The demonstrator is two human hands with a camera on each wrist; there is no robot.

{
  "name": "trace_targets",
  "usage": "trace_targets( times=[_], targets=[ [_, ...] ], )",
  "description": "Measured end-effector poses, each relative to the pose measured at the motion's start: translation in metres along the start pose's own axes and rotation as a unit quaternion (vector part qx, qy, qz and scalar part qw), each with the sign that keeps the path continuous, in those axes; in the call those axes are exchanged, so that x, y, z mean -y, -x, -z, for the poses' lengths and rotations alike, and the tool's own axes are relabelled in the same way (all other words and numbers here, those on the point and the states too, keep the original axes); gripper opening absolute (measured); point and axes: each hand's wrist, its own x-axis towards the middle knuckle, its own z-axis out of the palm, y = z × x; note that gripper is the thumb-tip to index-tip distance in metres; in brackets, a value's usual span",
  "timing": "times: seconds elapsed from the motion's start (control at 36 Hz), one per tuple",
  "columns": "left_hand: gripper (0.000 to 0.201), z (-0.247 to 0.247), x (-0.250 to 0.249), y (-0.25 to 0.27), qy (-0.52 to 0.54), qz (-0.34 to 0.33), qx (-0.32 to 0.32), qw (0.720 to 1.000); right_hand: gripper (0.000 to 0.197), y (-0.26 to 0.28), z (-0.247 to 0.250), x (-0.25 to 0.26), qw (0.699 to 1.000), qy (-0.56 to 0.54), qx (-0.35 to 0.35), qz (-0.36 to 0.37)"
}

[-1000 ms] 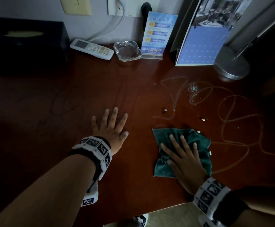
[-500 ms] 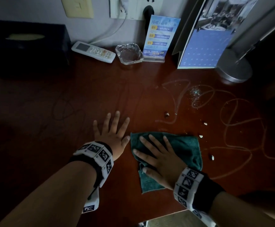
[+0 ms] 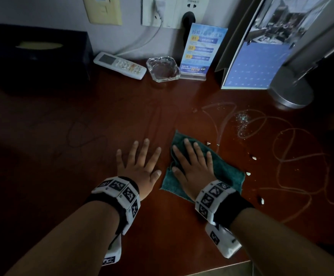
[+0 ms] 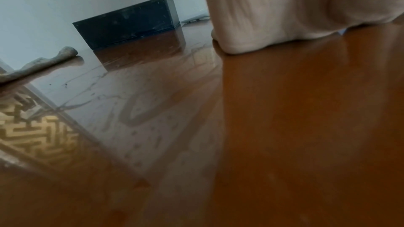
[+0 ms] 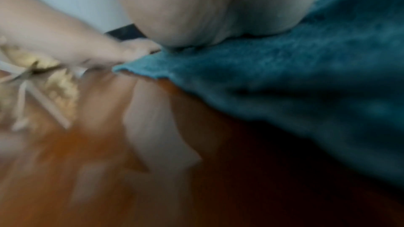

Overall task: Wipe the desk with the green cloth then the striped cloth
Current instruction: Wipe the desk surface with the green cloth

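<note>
Flat, both hands — right hand [image 3: 194, 168] pressing green cloth [image 3: 227, 172].

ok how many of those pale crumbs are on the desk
4 pale crumbs, all right of the green cloth: one at its far edge, two off its right side, one nearer the desk front. The cloth may hide more.

Sitting on reddish-brown wooden desk [image 3: 62, 176]: one crumpled dark green cloth [image 3: 225, 172] | one white rectangular remote control [image 3: 120, 65] | one clear glass ashtray [image 3: 163, 69] | two bare hands
</note>
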Motion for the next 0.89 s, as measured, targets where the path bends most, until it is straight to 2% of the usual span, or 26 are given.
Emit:
trace_targets(
  times=[0.11,0.19,0.25,0.33,0.42,0.47,0.56,0.64,0.89],
  targets=[
    [0.058,0.001,0.000,0.002,-0.006,-0.001,0.001,1.000,0.057,-0.012,0.009,-0.001,0.998,-0.020,-0.005,-0.060],
    [0.058,0.002,0.000,0.002,-0.005,-0.004,0.007,1.000,0.063,-0.015,0.022,-0.003,0.998,0.002,0.028,-0.060],
    [0.058,0.003,0.001,0.001,-0.005,-0.005,0.007,1.000,0.066,-0.011,0.034,-0.006,0.999,0.003,0.034,-0.029],
    [0.057,0.003,0.001,0.000,-0.007,-0.006,0.007,1.000,0.069,0.001,0.043,-0.014,0.997,0.042,0.033,0.064],
    [0.058,0.002,0.001,0.000,-0.004,-0.010,0.003,1.000,0.075,0.010,0.038,-0.024,0.979,0.097,0.105,0.144],
    [0.057,0.001,0.002,0.000,-0.001,-0.012,0.001,1.000,0.073,0.006,0.033,-0.032,0.971,0.106,0.131,0.171],
    [0.055,0.000,0.002,0.001,0.001,-0.013,-0.002,1.000,0.072,-0.008,0.029,-0.041,0.964,0.135,0.120,0.197],
    [0.055,0.001,0.001,0.001,0.003,-0.014,-0.005,1.000,0.071,-0.025,0.028,-0.038,0.968,0.130,0.101,0.189],
    [0.054,0.000,0.003,0.000,0.010,-0.022,0.007,1.000,0.062,-0.074,0.033,-0.017,0.991,0.078,0.027,0.109]
  ],
)
